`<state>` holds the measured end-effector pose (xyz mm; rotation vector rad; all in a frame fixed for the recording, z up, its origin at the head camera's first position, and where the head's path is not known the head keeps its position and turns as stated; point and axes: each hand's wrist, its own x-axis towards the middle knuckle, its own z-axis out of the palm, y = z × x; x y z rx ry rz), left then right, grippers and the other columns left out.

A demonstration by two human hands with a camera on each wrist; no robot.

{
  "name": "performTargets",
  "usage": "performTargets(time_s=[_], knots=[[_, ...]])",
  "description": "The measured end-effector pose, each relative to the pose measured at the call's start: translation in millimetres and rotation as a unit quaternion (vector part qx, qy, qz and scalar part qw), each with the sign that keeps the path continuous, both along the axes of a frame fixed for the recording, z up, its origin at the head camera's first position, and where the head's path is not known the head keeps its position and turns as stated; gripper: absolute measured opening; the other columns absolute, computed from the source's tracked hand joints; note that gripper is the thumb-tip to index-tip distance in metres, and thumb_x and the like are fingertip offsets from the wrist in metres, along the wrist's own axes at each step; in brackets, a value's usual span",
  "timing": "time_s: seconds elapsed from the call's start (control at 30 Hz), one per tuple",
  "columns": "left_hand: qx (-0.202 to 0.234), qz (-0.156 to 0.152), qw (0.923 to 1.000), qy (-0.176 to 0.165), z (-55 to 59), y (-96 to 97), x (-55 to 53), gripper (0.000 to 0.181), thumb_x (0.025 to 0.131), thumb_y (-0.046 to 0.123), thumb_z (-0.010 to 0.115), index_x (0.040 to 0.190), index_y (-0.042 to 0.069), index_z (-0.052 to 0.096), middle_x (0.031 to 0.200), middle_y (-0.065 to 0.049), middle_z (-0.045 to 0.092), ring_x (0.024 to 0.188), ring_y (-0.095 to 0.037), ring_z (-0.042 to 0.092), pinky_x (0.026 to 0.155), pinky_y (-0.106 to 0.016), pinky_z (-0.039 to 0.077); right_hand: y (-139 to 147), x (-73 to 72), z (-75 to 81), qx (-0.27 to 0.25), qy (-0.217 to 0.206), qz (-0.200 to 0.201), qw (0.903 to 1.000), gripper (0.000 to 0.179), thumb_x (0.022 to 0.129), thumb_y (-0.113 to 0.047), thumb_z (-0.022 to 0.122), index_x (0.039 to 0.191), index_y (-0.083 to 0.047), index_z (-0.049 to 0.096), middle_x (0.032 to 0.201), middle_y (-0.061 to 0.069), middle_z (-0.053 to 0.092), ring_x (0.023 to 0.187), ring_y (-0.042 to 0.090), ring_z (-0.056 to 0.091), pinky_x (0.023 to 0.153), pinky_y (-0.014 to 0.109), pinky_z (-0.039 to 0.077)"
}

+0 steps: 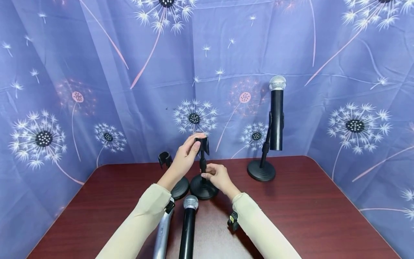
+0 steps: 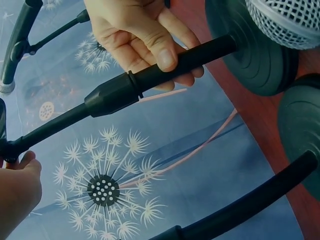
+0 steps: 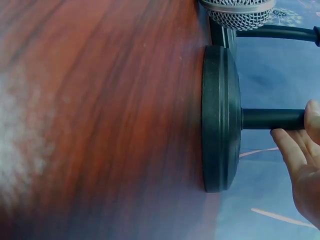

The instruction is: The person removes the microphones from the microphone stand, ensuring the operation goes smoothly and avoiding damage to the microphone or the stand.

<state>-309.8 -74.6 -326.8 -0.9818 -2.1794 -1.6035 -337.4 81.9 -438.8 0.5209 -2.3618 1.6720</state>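
Observation:
A black desktop microphone stand stands upright on the table in the middle of the head view. At its top, my left hand holds the clip between thumb and fingers. Lower down, my right hand pinches the pole just above the round base. In the left wrist view, the right thumb and fingers lie on either side of the pole. A black microphone with a silver mesh head lies in front of the base. Beside it lies a silver microphone, partly hidden by my left sleeve.
Close to the left is another stand with a bare clip, partly behind my left forearm. A third stand, at the back right, carries a black microphone upright. A blue dandelion-print curtain hangs behind the reddish-brown table.

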Motion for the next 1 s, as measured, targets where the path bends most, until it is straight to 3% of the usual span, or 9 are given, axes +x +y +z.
performTargets(time_s=[0.17,0.4,0.53,0.63,0.7,0.8,1.0], knots=[[-0.003,0.002,0.9999,0.014,-1.7,1.3,-4.3,0.034,0.106,0.023,0.038,0.135,0.012,0.052,0.146,-0.002,0.043,0.14,-0.016,0.031,0.107,-0.048,0.035,1,-2.2,3.2,-0.004,0.002,-0.002,1.0,0.017,0.08,0.003,0.074,0.096,0.002,0.072,0.086,0.014,0.073,0.081,0.022,0.07,0.065,0.023,0.052],[0.001,-0.005,0.9997,0.023,-1.8,1.7,-8.5,0.034,0.106,0.019,0.036,0.134,0.01,0.052,0.145,-0.005,0.043,0.139,-0.019,0.033,0.108,-0.048,0.033,2,-7.2,4.3,0.0,-0.022,-0.003,0.9998,0.017,0.081,0.0,0.074,0.098,-0.002,0.073,0.086,0.01,0.073,0.08,0.014,0.069,0.064,0.022,0.049],[-0.001,0.01,0.9997,0.022,-4.3,3.4,-10.1,0.034,0.106,0.023,0.036,0.134,0.013,0.053,0.145,-0.004,0.044,0.138,-0.02,0.034,0.108,-0.049,0.033,1,-9.0,5.4,-0.001,-0.015,-0.002,0.9999,0.017,0.081,0.0,0.074,0.098,-0.002,0.073,0.087,0.011,0.073,0.08,0.014,0.069,0.063,0.023,0.049],[-0.015,0.028,0.9995,0.003,-18.3,4.7,-9.7,0.034,0.105,0.026,0.038,0.133,0.014,0.054,0.144,-0.006,0.046,0.136,-0.023,0.037,0.109,-0.05,0.031,1,-8.7,4.2,-0.004,0.004,-0.001,1.0,0.017,0.082,-0.001,0.074,0.099,-0.001,0.072,0.088,0.013,0.073,0.083,0.019,0.07,0.067,0.026,0.053],[-0.034,0.036,0.9983,-0.03,-32.1,4.1,-7.1,0.035,0.105,0.029,0.04,0.133,0.015,0.054,0.144,-0.006,0.045,0.136,-0.023,0.037,0.109,-0.05,0.031,2,-6.6,0.6,-0.003,0.001,0.0,1.0,0.017,0.082,-0.001,0.074,0.099,0.0,0.072,0.089,0.014,0.073,0.084,0.021,0.07,0.07,0.027,0.054],[-0.059,0.045,0.9959,-0.052,-50.3,1.1,-2.7,0.035,0.104,0.03,0.042,0.134,0.016,0.054,0.144,-0.005,0.046,0.135,-0.023,0.038,0.106,-0.05,0.034,4,-2.8,-6.1,0.001,-0.009,0.012,0.9999,0.019,0.082,-0.001,0.074,0.101,0.002,0.072,0.092,0.017,0.072,0.086,0.024,0.07,0.073,0.03,0.056],[-0.061,0.043,0.9966,-0.034,-52.8,-4.3,-2.6,0.034,0.105,0.031,0.041,0.135,0.02,0.053,0.143,-0.001,0.046,0.13,-0.022,0.044,0.099,-0.048,0.042,2,-3.3,-5.0,-0.005,-0.002,0.022,0.9998,0.022,0.083,-0.001,0.072,0.105,0.001,0.071,0.094,0.017,0.072,0.088,0.023,0.07,0.075,0.032,0.056]])
